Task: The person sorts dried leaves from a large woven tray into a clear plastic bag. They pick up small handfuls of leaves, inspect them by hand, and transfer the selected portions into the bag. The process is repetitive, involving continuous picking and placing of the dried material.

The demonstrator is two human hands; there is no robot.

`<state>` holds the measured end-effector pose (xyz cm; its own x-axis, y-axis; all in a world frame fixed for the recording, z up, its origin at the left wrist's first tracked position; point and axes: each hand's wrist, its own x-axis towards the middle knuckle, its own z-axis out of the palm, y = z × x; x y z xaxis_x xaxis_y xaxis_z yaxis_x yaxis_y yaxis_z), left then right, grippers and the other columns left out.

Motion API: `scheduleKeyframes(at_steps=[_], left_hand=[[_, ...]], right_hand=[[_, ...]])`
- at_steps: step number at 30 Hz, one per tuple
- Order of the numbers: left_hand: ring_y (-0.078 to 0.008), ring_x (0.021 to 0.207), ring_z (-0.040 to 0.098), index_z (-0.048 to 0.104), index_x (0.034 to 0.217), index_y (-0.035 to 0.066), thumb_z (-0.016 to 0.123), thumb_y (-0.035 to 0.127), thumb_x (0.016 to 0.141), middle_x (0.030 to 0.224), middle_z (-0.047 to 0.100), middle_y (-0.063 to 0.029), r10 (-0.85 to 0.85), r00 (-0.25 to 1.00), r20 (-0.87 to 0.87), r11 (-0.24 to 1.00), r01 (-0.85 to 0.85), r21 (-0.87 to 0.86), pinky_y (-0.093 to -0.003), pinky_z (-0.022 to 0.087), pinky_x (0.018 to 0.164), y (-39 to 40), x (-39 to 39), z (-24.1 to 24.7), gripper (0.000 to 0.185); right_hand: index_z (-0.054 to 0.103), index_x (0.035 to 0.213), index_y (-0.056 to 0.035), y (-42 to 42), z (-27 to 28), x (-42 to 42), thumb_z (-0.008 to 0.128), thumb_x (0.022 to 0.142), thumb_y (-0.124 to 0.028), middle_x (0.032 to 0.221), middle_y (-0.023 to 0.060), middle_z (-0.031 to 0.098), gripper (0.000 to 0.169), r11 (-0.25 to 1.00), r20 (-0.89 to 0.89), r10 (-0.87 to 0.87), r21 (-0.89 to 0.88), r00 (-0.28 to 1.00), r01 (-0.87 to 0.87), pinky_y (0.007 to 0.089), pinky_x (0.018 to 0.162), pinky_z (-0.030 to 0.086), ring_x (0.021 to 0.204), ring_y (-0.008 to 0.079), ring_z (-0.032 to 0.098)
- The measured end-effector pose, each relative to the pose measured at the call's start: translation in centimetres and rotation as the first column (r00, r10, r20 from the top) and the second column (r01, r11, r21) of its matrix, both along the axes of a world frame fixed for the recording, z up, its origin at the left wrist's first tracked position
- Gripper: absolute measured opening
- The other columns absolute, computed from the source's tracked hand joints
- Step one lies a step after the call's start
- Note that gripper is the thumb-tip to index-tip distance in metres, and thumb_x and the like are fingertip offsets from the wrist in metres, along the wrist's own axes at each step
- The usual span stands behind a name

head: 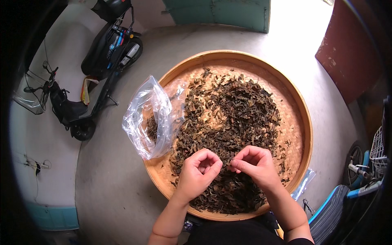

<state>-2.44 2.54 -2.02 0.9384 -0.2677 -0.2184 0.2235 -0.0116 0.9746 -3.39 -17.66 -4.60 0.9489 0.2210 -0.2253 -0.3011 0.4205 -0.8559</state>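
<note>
A round woven bamboo tray (294,122) lies before me, spread with dark dried leaves (245,101) that look like tea. My left hand (200,171) hovers over the near part of the leaves, fingers curled and thumb tip against the index finger; nothing shows in it. Close beside it, my right hand (255,163) pinches what looks like a small leaf piece (230,163) between thumb and index finger. On the tray's left rim rests an open clear plastic bag (162,107). Inside it is a small heap of finer brown bits (151,127).
A black electric scooter (104,70) stands by the left wall. At right are a bicycle with a white basket (378,147) and a blue-edged black seat or footboard (330,208). Another plastic bag (303,183) lies under the tray's right edge. A green door (220,13) stands beside the bright doorway.
</note>
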Motion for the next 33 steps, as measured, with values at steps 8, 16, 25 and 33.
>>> scheduleKeyframes(at_steps=[8,16,25,33], left_hand=[[-0.0029,0.082,0.058,0.069,0.099,0.001,0.07,0.005,0.096,0.092,0.066,0.0012,0.024,0.997,0.079,1.0,-0.022,-0.019,-0.0184,0.046,0.071,-1.1,-0.3,-1.0,0.006],[-0.0026,0.077,0.057,0.07,0.1,-0.001,0.07,0.005,0.096,0.091,0.064,0.0015,-0.021,0.997,0.069,0.998,0.017,0.061,-0.0172,0.045,0.066,-1.3,-0.7,-1.2,0.007],[0.0001,0.065,0.043,0.07,0.096,0.001,0.072,0.006,0.092,0.085,0.058,0.0039,-0.162,0.986,0.037,0.939,0.142,0.314,-0.0171,0.034,0.056,-1.8,-1.7,0.7,0.006],[-0.0008,0.062,0.045,0.074,0.106,0.001,0.074,-0.005,0.084,0.091,0.059,-0.0003,-0.115,0.972,0.204,0.921,0.027,0.389,-0.0177,0.037,0.056,-2.1,-1.7,1.7,0.022]], right_hand=[[0.069,0.092,0.0006,0.6,-0.4,-0.5,0.074,0.09,-0.002,0.084,0.0055,0.073,0.007,0.997,-0.001,-0.069,0.016,0.998,0.069,0.0234,0.069,0.055,0.074,0.01,0.068],[0.068,0.091,0.0006,0.4,-0.9,-1.2,0.075,0.089,-0.002,0.085,0.0031,0.071,0.008,0.996,0.038,-0.085,-0.023,0.996,0.085,0.0232,0.07,0.054,0.077,0.0074,0.066],[0.067,0.086,-0.0003,-0.2,-0.3,-2.9,0.074,0.086,0.0,0.082,0.0,0.069,0.007,0.983,0.023,-0.125,-0.13,0.992,0.127,0.0213,0.069,0.052,0.076,0.0049,0.063],[0.065,0.082,-0.0003,-0.5,-0.1,-3.2,0.073,0.082,0.001,0.077,0.0026,0.067,0.008,0.903,0.259,-0.16,-0.35,0.953,0.247,0.0239,0.061,0.05,0.067,0.0079,0.061]])
